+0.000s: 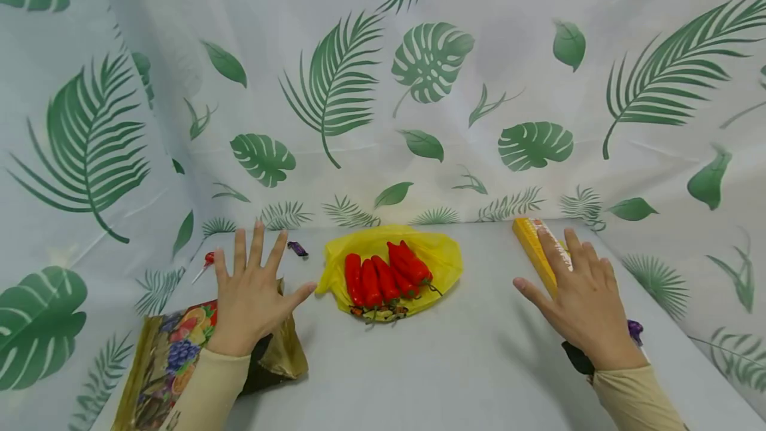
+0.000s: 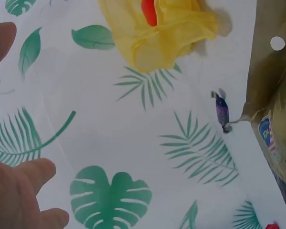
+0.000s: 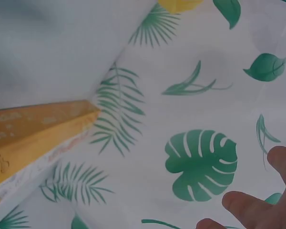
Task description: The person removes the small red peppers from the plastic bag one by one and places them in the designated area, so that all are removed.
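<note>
Both hands are held up with fingers spread, and neither holds anything. My left hand (image 1: 251,301) is above a gold bag printed with fruit (image 1: 179,358), hiding part of it. Over on the right, my right hand (image 1: 586,304) partly covers a long yellow-orange box (image 1: 534,251), also seen in the right wrist view. Between the hands, several red peppers (image 1: 371,281) lie on a spread yellow plastic bag (image 1: 433,251). A purple-wrapped candy (image 1: 297,249) sits just beyond the left fingertips, and a red lollipop (image 1: 209,259) lies to their left.
White cloth with green leaf prints (image 1: 431,171) rises behind and beside the white table (image 1: 443,371). Near the right wrist are a dark object (image 1: 577,358), mostly hidden, and a purple-wrapped item (image 1: 635,331).
</note>
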The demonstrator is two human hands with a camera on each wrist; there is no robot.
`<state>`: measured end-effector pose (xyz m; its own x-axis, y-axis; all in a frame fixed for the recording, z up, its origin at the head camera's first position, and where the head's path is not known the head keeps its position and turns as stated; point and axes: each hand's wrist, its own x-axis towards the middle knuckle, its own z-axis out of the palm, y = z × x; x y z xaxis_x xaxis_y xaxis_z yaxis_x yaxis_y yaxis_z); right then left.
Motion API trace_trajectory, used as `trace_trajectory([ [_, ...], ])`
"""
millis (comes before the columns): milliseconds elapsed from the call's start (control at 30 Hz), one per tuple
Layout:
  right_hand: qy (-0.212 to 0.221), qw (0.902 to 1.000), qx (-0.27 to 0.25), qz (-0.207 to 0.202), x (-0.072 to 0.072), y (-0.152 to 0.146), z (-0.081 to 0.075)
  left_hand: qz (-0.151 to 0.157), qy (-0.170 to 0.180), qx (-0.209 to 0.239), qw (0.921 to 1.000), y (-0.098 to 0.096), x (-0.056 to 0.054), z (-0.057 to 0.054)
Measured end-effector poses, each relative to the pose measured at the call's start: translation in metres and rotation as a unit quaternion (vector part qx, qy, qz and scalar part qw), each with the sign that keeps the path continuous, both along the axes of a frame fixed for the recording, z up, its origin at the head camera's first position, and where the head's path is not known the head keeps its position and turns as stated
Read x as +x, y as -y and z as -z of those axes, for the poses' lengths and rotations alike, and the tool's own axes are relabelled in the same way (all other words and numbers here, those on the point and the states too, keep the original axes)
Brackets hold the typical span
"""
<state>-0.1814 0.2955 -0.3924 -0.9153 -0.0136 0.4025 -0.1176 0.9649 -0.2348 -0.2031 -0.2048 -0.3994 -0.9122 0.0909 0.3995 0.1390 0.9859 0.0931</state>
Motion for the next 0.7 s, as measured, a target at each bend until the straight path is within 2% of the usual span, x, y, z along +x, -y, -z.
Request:
trace_trajectory([
  [100, -0.008, 0.9999, -0.006, -0.009, -0.003, 0.001, 0.004, 0.0, 0.02, 0.017, 0.9997, -0.004, -0.007, 0.001],
  [267, -0.023, 0.9986, -0.024, -0.04, -0.012, 0.006, 0.012, 0.015, 0.078, 0.064, 0.9948, -0.018, -0.025, 0.008],
  [367, 0.01, 0.9983, -0.034, -0.047, -0.018, 0.012, 0.016, 0.027, 0.122, 0.113, 0.9857, -0.026, -0.037, 0.011],
  [467, 0.065, 0.9954, -0.048, -0.052, -0.023, 0.019, 0.02, 0.036, 0.154, 0.156, 0.975, -0.034, -0.05, 0.012],
  [600, 0.114, 0.9882, -0.071, -0.074, -0.034, 0.03, 0.026, 0.041, 0.16, 0.188, 0.9682, -0.043, -0.064, 0.013],
  [700, 0.125, 0.9821, -0.095, -0.105, -0.044, 0.042, 0.032, 0.035, 0.161, 0.2, 0.9659, -0.046, -0.072, 0.016],
])
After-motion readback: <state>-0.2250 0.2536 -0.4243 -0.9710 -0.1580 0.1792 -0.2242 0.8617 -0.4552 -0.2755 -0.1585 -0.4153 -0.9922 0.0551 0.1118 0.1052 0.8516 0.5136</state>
